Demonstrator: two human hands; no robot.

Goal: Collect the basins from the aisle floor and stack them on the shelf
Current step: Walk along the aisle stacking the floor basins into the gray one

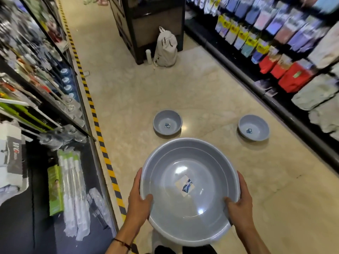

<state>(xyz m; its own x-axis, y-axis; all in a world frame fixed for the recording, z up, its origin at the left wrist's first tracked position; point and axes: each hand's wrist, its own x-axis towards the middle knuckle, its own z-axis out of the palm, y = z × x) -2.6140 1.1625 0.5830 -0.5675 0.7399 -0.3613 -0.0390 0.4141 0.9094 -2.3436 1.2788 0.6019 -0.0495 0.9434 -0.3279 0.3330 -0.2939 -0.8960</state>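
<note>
Head view: a large round grey-blue plastic basin (189, 191) is held level in front of the person, mouth up, a small printed label stuck to its inside bottom. The left hand (138, 200) clasps the rim on its side, thumb hooked over into the bowl and fingers under the outside wall. The right hand (240, 204) does the same on the opposite side. Both grips are closed on the basin, which hangs clear of the pale polished stone floor (211, 92).

Further up the aisle two smaller grey-blue plastic basins sit on the floor, well apart from each other: the left one (167, 122) nearer the yellow-and-black hazard stripe (91, 105), the right one (253, 127) near the base of the right-hand racks. Each has a label inside.

On the person's left, just beside the held basin, is a dark low shelf (42, 208) carrying clear wrapped packs and a green box. A pale backpack (166, 47) leans against a black display unit at the aisle's far end.

Judging by this, the collecting step is under way: one basin is in hand, two remain. The next move either carries this basin to a free spot on the shelf, or goes forward to nest the smaller ones inside it. That would mean freeing one hand while the other keeps the big basin balanced.
</note>
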